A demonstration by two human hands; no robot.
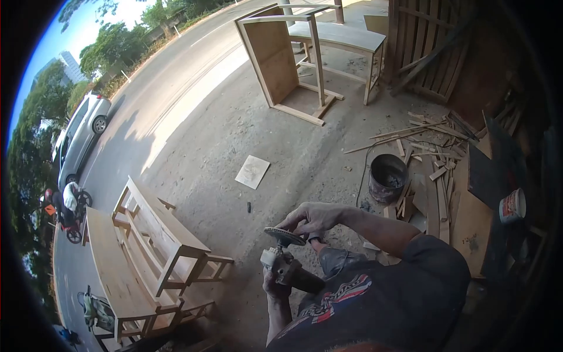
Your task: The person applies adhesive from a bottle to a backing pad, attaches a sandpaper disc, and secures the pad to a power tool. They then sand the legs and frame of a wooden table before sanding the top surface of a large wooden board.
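Note:
An angle grinder (287, 270) with a grey metal gear head is held disc-up in front of my dark T-shirt. My left hand (274, 286) is wrapped round it just below the head. On its top sits a round, flat disc (284, 236), seen at a slant. My right hand (314, 218) reaches over from the right, with curled fingers gripping the disc's edge; the fingertips are partly hidden. The grinder's rear end lies close to my shirt.
Wooden benches (158, 229) stand at lower left, and a wooden frame (281, 64) beside a table (340, 36) ahead. At right are a dark bucket (388, 179), scrap wood (443, 176) and a white tub (512, 206). A square board (253, 172) lies on the ground. A car (85, 132) is on the road.

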